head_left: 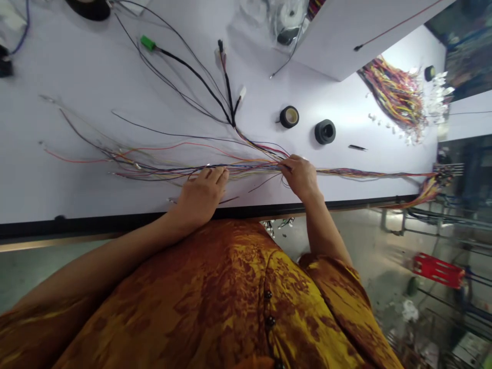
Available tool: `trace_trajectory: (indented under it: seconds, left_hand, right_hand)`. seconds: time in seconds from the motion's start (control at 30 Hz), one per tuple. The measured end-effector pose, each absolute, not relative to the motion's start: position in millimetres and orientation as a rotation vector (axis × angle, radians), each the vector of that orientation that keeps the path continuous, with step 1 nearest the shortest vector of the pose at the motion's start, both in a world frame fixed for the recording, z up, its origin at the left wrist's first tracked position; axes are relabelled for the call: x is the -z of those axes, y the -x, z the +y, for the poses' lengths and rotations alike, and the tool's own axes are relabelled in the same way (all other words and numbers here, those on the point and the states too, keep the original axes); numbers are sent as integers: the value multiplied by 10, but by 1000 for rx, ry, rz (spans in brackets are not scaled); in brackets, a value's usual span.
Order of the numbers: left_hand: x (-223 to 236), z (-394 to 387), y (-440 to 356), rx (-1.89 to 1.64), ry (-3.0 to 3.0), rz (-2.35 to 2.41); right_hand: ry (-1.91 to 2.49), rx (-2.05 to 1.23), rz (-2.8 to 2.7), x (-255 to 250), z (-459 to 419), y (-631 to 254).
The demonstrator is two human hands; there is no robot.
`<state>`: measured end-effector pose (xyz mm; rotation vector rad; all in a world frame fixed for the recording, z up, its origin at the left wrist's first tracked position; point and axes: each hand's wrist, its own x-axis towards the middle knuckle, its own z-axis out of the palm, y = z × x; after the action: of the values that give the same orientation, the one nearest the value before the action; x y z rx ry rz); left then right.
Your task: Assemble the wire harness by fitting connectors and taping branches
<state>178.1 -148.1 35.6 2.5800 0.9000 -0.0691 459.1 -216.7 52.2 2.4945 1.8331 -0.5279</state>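
White, smooth bench (88,197) with a black edge; grey floor (359,238) below, red plastic crate (438,270) at right. We see a long bundle of thin multicoloured wires (249,167) lying along the bench's near side, ends fanned out at left. Right hand (302,177): fingers pinching the bundle near its middle. Left hand (202,195): palm down, fingers resting on the wires farther left; we can't tell if they grip. Beyond, we note a black-sleeved branch (200,77) ending in a bright green connector (147,43), two black tape rolls (289,117) (325,131) side by side, not touching, and a red-yellow wire heap (397,95) at far right.
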Motion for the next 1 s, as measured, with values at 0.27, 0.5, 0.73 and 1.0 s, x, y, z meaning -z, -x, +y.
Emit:
trace_trajectory:
  seconds: [0.27, 0.5, 0.73, 1.0]
  left_hand:
    - [-373, -1517, -1798, 90, -2527, 916]
    - [-401, -1502, -1764, 107, -2540, 861]
    - [-297, -1492, -1756, 52, -2633, 817]
    - [-328, -1328, -1633, 30, -2616, 923]
  right_hand:
    - [-2470, 352, 1761, -447, -2176, -4572]
    - [-2353, 317, 1697, -403, -2153, -4592]
    - [-2119, 640, 2190, -600, -1748, -3959]
    - [-2167, 1153, 2397, -1212, -1623, -3975]
